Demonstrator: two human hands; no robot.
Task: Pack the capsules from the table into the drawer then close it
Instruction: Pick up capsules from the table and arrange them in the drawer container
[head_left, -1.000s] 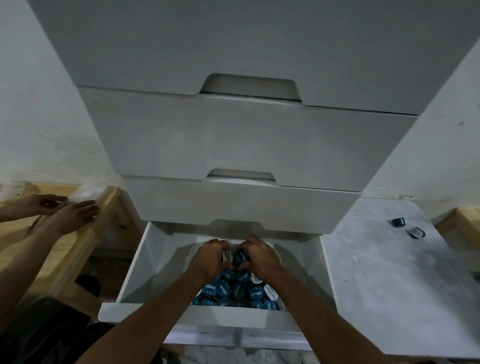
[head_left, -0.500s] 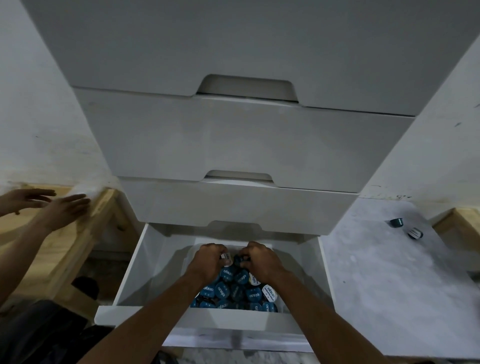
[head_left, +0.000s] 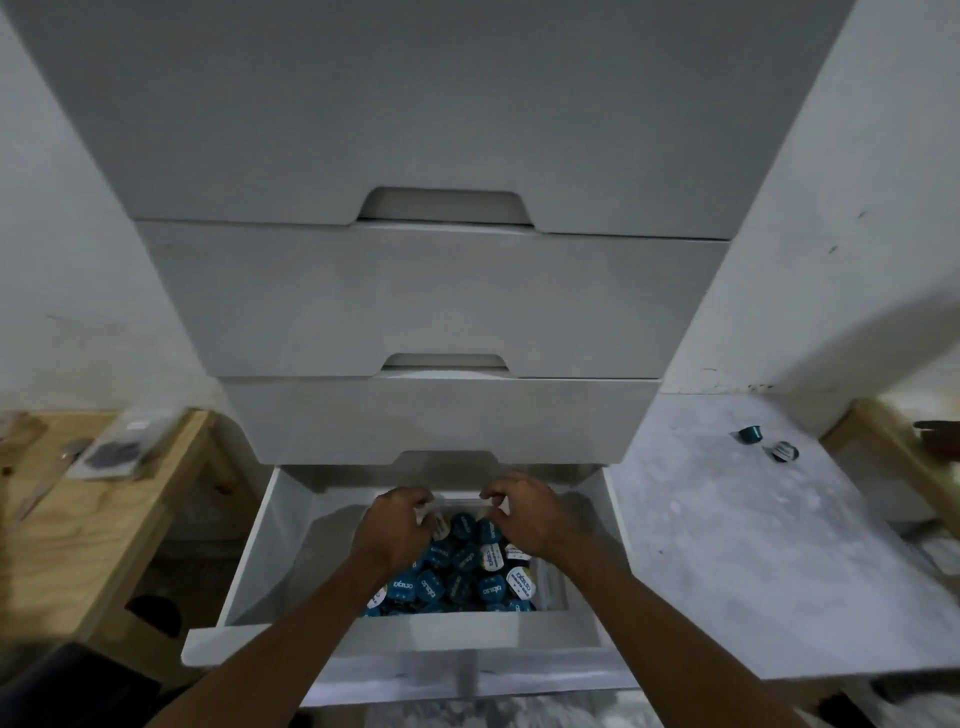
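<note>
On the far left a wooden surface carries a blurred clear packet with something dark inside. Next to it stands the white drawer unit; its bottom drawer is pulled out toward me, the ones above are shut.

My left hand is down inside the open drawer, fingers curled at the left end of the far rim of a clear container that sits in the drawer. I cannot tell whether that grip is pinched on the rim or on a capsule beneath it. The heap of blue capsules, some with white foil lids, fills the container between my forearms. My right hand is just beside the left, fingers bent down at the right end of the same far rim, thumb and forefinger close together; whether that grip is clamped on anything I cannot tell.

To the right, on the grey marbled surface, two capsules remain near the back: a teal capsule lying on its side and a dark capsule with a pale lid just beside it.
</note>
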